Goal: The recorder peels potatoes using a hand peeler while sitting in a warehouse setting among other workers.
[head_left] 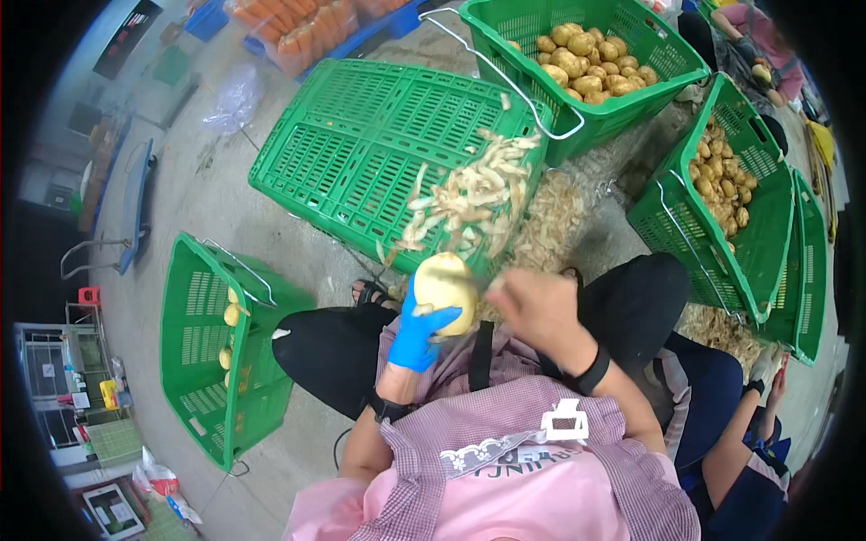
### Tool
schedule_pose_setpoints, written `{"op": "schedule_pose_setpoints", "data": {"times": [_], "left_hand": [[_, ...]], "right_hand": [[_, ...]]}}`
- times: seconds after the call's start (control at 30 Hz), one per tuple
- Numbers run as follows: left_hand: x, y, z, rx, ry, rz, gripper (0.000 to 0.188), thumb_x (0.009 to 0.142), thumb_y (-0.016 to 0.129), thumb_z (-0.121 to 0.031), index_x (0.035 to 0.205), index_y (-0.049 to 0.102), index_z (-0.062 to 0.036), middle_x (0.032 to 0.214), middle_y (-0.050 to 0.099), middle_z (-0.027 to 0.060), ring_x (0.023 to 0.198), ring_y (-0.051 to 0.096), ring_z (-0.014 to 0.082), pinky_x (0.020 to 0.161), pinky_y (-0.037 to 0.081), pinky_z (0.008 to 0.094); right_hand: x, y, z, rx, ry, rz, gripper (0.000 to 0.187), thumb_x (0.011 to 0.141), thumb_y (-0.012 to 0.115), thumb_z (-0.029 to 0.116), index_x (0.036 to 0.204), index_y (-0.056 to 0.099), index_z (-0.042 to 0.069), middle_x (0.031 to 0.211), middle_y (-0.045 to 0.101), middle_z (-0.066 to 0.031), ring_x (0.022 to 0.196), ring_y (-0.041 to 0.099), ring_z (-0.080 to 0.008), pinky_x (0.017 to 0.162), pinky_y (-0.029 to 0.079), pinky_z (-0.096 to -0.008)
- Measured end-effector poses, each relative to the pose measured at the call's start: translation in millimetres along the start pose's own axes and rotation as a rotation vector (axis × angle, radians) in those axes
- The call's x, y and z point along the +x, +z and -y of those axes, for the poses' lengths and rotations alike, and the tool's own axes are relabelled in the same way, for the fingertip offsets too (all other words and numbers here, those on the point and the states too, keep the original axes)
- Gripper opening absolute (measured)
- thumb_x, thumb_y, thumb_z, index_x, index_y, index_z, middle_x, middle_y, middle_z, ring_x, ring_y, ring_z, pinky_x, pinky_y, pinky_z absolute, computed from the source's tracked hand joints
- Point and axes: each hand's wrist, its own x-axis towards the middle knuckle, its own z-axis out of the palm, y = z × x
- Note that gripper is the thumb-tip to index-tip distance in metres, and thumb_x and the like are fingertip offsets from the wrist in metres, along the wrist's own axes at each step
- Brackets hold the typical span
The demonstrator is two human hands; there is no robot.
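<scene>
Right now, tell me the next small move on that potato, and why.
Probably turn the potato a little in the left hand and take another stroke with the right hand: its facing side looks pale and peeled, and I cannot see the far side.

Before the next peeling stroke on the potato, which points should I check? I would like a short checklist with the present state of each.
1. Potato held firmly: ok, the left hand, in a blue glove, grips it from below.
2. Right hand at the potato: ok, it is right beside it; the peeling tool cannot be seen, so its position: cannot tell.
3. Left fingers away from the blade path: cannot tell.
4. Peels land in one place: ok, they pile on the overturned green crate in front.
5. Basket for peeled potatoes near the left side: ok, it has room.
6. Unpeeled supply: ok, the green basket ahead holds many.
</scene>
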Motion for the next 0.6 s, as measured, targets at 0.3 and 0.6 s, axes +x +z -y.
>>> {"op": "schedule_pose_setpoints", "data": {"times": [0.3, 0.6], "left_hand": [[1, -10, 1, 0.469, 0.326, 0.216, 0.099, 0.046, 0.082, -0.021, 0.126, 0.025, -0.0056, 0.117, 0.042, 0.0106, 0.108, 0.043, 0.021, 0.091, 0.038, 0.0331], [9, -17, -5, 0.534, 0.286, 0.248, 0.093, 0.05, 0.08, -0.014, 0.125, 0.025, -0.0056, 0.118, 0.042, 0.0112, 0.107, 0.046, 0.0207, 0.089, 0.041, 0.0324]], "right_hand": [[-8, -9, -9, 0.099, 0.229, 0.116, 0.027, 0.076, 0.057, 0.032, 0.064, 0.051, 0.009, 0.052, 0.051, -0.0094, 0.048, 0.053, -0.029, 0.042, 0.04, -0.0364], [-6, -3, -9, 0.109, 0.238, 0.261, 0.03, 0.078, 0.054, 0.036, 0.07, 0.054, 0.007, 0.051, 0.051, -0.0108, 0.049, 0.053, -0.0292, 0.044, 0.039, -0.0367]]}}
